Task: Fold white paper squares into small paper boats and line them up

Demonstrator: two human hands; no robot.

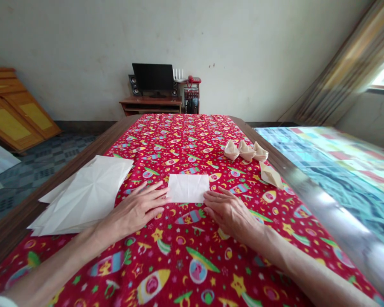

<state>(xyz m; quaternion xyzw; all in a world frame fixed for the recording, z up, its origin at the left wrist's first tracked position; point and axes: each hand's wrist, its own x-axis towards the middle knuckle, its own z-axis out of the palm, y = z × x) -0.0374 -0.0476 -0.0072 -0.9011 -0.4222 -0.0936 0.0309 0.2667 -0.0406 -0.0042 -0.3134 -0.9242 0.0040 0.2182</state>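
White paper rectangle (188, 188) lies flat at mid-frame, its lower right corner seemingly covered by the right hand (230, 211); the left hand (144, 204) rests at its left edge, both hands flat and open, gripping nothing; at left, the paper stack's (94, 183) lower sheets are mostly hidden; a white band (1, 302), cut off lower left, is hard to identify.

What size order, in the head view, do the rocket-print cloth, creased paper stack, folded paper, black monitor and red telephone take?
Rocket-print cloth
Creased paper stack
Folded paper, black monitor: too alike to rank
Red telephone
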